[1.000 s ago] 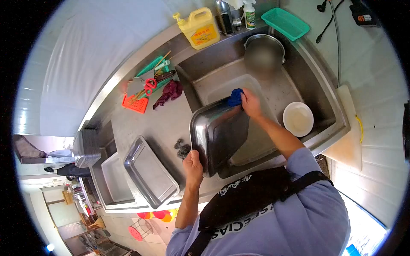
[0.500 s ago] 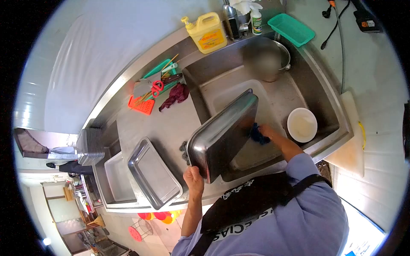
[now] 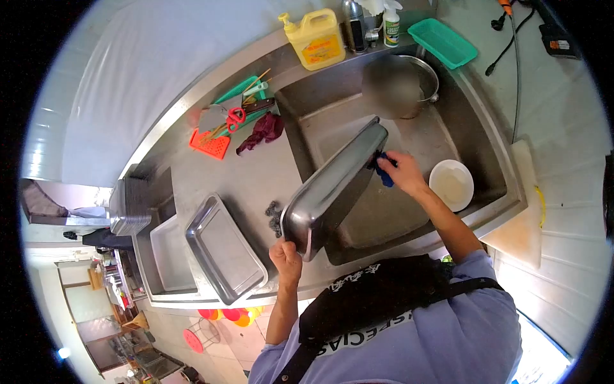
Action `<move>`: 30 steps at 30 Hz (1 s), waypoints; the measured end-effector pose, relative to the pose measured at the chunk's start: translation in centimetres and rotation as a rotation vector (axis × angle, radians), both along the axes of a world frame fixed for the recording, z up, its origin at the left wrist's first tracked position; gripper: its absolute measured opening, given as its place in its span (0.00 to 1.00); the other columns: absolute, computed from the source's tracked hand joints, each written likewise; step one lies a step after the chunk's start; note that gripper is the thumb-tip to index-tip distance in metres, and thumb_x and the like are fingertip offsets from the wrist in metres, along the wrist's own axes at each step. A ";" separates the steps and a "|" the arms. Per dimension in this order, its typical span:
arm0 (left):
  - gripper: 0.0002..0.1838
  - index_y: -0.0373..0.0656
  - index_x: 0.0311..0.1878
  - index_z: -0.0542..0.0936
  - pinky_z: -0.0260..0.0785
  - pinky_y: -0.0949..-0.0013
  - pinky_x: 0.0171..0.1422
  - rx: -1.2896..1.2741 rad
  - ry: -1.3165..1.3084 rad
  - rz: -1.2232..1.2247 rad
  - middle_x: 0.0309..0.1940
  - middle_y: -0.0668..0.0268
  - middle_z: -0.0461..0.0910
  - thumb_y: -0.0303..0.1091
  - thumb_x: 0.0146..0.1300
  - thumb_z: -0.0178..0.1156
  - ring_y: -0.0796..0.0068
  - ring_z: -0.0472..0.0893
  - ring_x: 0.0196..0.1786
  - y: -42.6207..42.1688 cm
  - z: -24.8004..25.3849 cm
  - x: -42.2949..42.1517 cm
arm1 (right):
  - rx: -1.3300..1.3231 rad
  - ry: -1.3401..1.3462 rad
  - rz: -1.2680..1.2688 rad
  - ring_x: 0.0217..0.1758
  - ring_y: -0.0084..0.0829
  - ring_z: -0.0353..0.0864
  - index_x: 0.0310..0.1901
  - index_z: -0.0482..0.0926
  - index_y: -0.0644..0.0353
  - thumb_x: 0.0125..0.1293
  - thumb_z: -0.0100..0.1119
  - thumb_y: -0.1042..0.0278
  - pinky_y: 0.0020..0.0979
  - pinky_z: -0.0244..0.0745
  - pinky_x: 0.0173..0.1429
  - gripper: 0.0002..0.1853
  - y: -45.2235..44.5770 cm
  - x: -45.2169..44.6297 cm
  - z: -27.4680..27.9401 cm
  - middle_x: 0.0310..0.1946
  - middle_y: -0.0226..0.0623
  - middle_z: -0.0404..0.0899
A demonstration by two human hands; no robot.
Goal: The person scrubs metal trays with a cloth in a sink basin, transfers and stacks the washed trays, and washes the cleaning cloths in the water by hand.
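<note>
A deep rectangular stainless steel pan (image 3: 332,176) is tilted up on its side over the sink (image 3: 441,137). My left hand (image 3: 286,259) is closed around its near corner. In my right hand (image 3: 401,169) a dark blue cloth (image 3: 385,173) is bunched up, pressed against the pan's far end near the rim. Left of the pan, a grey steel wool scourer (image 3: 274,217) lies on the steel counter (image 3: 256,182). A white bowl (image 3: 451,185) with pale contents sits in the sink, right of my right forearm.
A shallow steel tray (image 3: 227,249) rests on the counter. Farther back are red-handled scissors (image 3: 236,119), a maroon cloth (image 3: 262,133) and an orange basket (image 3: 210,144). Along the back edge stand a yellow jug (image 3: 314,41), a spray bottle (image 3: 391,27) and a green tray (image 3: 442,42).
My right hand has moved up with the blue cloth, from lower in the sink to the pan's far end. The pan has tipped more steeply. My left hand keeps its grip.
</note>
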State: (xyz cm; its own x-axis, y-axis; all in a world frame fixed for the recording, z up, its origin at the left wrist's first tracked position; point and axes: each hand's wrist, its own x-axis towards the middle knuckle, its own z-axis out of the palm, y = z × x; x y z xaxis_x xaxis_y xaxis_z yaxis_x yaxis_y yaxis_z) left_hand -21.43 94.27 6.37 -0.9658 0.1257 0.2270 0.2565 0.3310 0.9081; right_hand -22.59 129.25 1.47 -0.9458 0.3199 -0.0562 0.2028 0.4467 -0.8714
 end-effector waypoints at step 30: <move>0.29 0.37 0.46 0.75 0.73 0.71 0.40 0.524 -0.510 0.092 0.37 0.65 0.79 0.58 0.69 0.43 0.74 0.79 0.36 1.9 3.4 -0.5 | -0.260 0.269 -0.278 0.40 0.40 0.77 0.45 0.74 0.62 0.68 0.48 0.56 0.35 0.70 0.46 0.16 1.3 -8.0 -3.2 0.37 0.50 0.77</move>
